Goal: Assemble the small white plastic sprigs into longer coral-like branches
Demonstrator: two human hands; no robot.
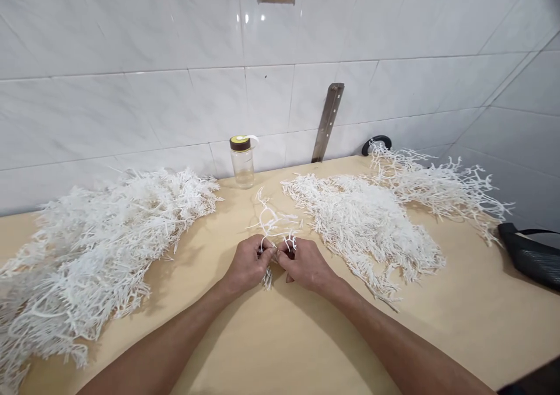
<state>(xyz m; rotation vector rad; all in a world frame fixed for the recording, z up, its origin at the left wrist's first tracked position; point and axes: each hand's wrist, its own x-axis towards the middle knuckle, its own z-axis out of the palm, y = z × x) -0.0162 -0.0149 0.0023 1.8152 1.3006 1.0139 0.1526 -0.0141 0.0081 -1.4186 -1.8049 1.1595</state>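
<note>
My left hand (249,264) and my right hand (306,264) meet at the middle of the wooden table (280,336), both closed on one white branched plastic sprue (273,223) whose arms stick up and away from the fingers. A few small white bits hang below the hands. A big heap of the same white branched pieces (100,243) lies to the left. A flatter pile of small white pieces (367,220) lies just right of my right hand.
A clear bottle (242,161) with a brown cap stands at the back against the tiled wall. More bare white branches (437,185) lie at the back right. A metal strip (328,121) leans on the wall. A black bag (529,255) rests at the right edge.
</note>
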